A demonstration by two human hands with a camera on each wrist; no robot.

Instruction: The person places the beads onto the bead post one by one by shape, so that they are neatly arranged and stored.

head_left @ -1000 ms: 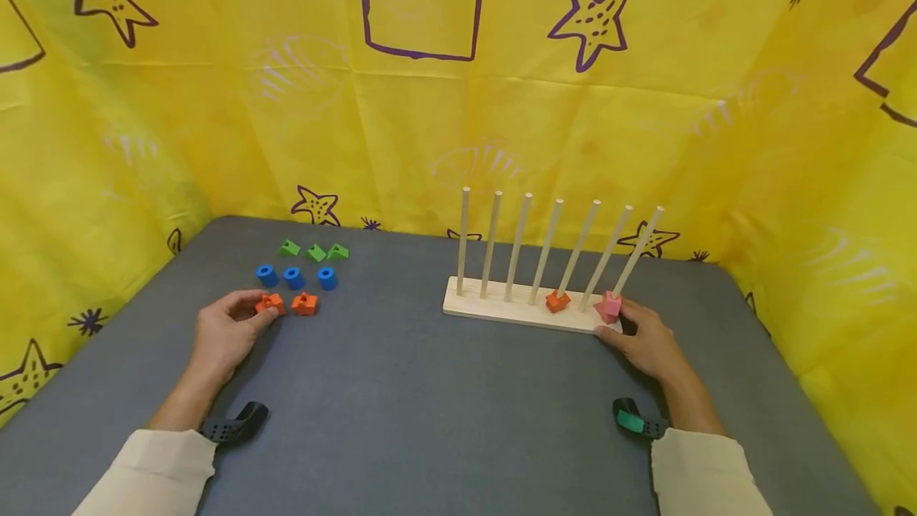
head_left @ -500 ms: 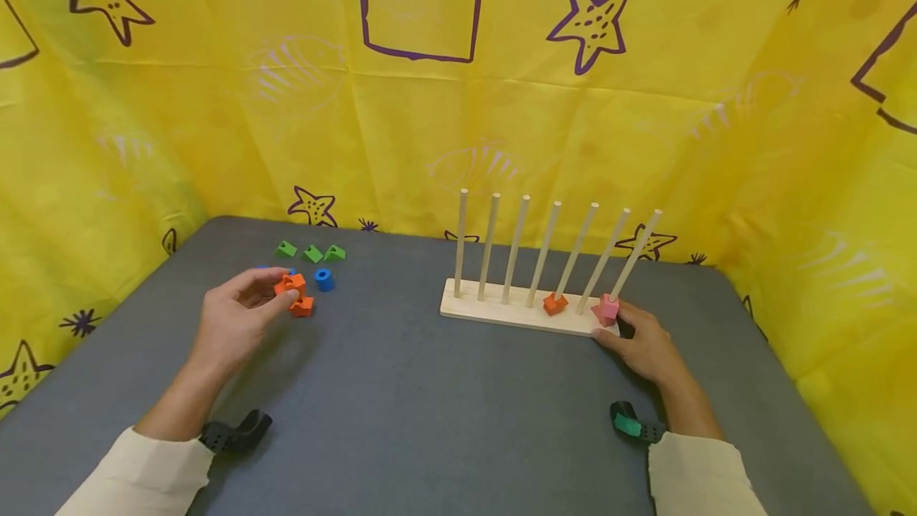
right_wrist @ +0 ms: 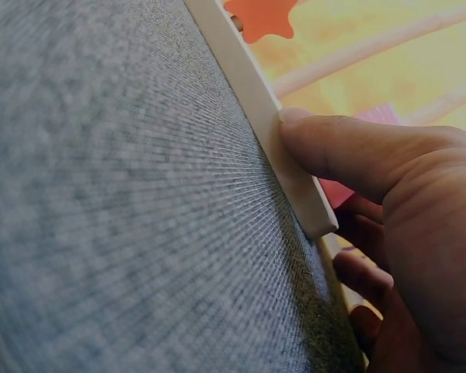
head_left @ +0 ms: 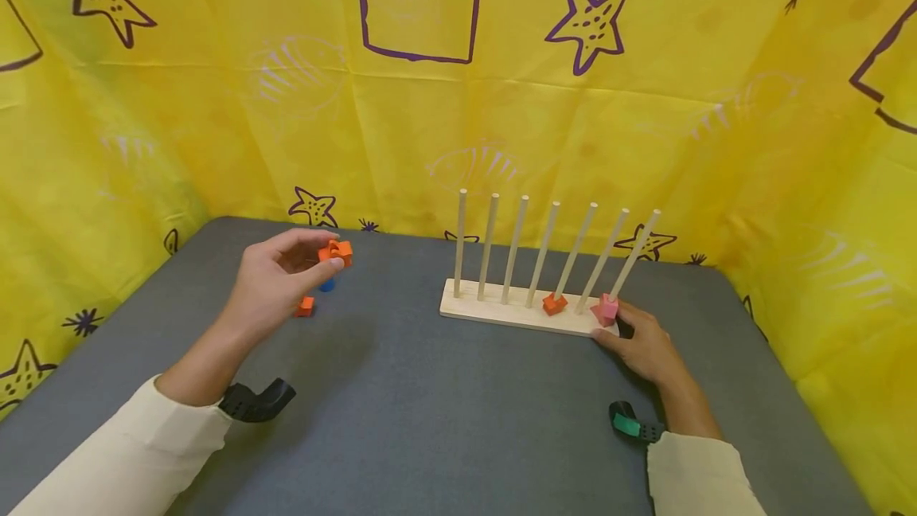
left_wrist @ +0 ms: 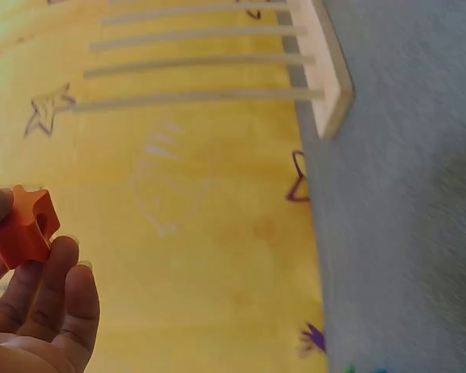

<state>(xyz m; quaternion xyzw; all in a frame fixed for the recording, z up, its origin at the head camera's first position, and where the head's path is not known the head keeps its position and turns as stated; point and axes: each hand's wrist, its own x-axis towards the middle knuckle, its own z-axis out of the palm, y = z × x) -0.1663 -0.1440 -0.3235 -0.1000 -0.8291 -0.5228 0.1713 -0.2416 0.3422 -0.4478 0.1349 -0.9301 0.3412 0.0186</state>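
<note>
My left hand [head_left: 272, 281] is raised over the left part of the table, pinching an orange star-shaped block [head_left: 337, 252] between thumb and fingers. A hole shows in this block's face in the left wrist view. At the right end of a wooden peg stand [head_left: 494, 307], my right hand [head_left: 645, 341] grips the base, its thumb along the front edge. Several upright pegs rise from the stand. Another orange star block [head_left: 555, 304] sits low on the third peg from the right. Pink blocks [head_left: 608, 309] are at the foot of the rightmost peg, beside my right fingers.
Under my left hand, one more orange block [head_left: 305, 307] lies on the grey table [head_left: 444, 412]. A blue cylinder [head_left: 327, 285] shows partly below the held block. The hand hides the other small pieces. A yellow patterned cloth [head_left: 401, 126] hangs behind the table.
My left hand has picked the orange star block up from the table and carried it up and to the right. My right hand stays on the stand's end.
</note>
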